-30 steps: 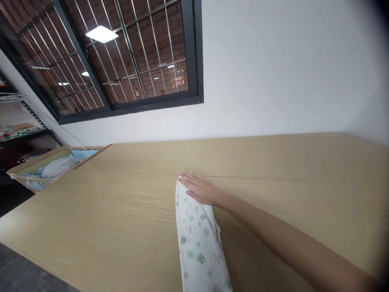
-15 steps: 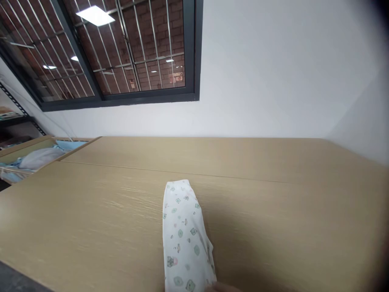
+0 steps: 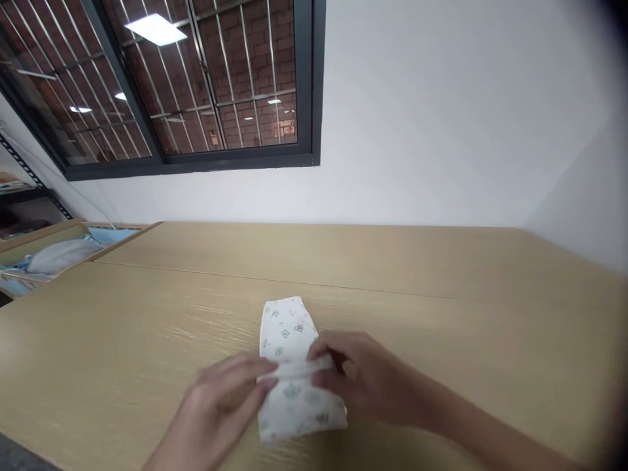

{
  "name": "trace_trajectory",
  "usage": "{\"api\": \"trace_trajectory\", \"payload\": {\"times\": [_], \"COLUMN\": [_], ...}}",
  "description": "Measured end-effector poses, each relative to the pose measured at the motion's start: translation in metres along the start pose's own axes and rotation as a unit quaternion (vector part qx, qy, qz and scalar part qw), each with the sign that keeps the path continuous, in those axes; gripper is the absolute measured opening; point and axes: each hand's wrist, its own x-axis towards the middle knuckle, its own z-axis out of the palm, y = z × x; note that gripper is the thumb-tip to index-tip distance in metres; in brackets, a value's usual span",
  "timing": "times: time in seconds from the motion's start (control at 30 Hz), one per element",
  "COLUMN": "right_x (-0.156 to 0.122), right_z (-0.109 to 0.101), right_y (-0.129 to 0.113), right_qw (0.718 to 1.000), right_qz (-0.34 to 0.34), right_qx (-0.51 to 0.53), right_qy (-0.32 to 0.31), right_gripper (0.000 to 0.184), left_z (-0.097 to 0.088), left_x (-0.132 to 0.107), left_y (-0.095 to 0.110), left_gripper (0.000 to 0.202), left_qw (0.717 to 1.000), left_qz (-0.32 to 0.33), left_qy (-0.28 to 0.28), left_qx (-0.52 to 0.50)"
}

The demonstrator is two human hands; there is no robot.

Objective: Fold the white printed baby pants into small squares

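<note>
A white cloth garment (image 3: 286, 327) with a small green and pink print lies in a narrow folded strip on the table; its exact kind is hard to make out. The near part is turned up, and a raised edge crosses its middle. My left hand (image 3: 220, 402) pinches that edge at its left end between thumb and fingers. At the right end, my right hand (image 3: 360, 376) grips the same edge, thumb below and fingers above. Both hands are slightly blurred.
The wooden table (image 3: 466, 366) reaches back to a white wall (image 3: 441, 118), with a seam across it. At the far left stands a wooden crib-like box (image 3: 130, 241) holding blue and white bedding (image 3: 66, 254). A barred window (image 3: 196, 85) is above.
Both hands have come into view on the garment. Its near part has been folded up away from me, so the strip is now shorter.
</note>
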Motion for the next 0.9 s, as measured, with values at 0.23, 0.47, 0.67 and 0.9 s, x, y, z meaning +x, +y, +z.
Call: {"api": "trace_trajectory", "payload": {"times": [0.23, 0.47, 0.67, 0.9], "right_x": [0.085, 0.116, 0.084, 0.047], "right_z": [0.001, 0.024, 0.033, 0.059], "right_y": [0.049, 0.086, 0.047, 0.004], "right_qw": [0.994, 0.988, 0.973, 0.945], "right_qz": [-0.016, -0.015, -0.154, -0.279], "right_qx": [-0.045, -0.107, -0.149, -0.027], "right_qy": [0.097, 0.112, 0.089, -0.166], "right_gripper": [0.028, 0.029, 0.04, 0.052], "left_z": [0.033, 0.062, 0.104, 0.16], "left_x": [0.071, 0.08, -0.012, -0.075], "left_y": [-0.07, -0.091, -0.043, -0.064], "left_gripper": [0.025, 0.029, 0.044, 0.038], "left_qw": [0.991, 0.983, 0.942, 0.954], "left_qz": [-0.104, -0.093, 0.064, 0.042], "left_qy": [-0.007, -0.006, 0.027, 0.088], "left_qx": [0.083, 0.156, 0.329, 0.284]}}
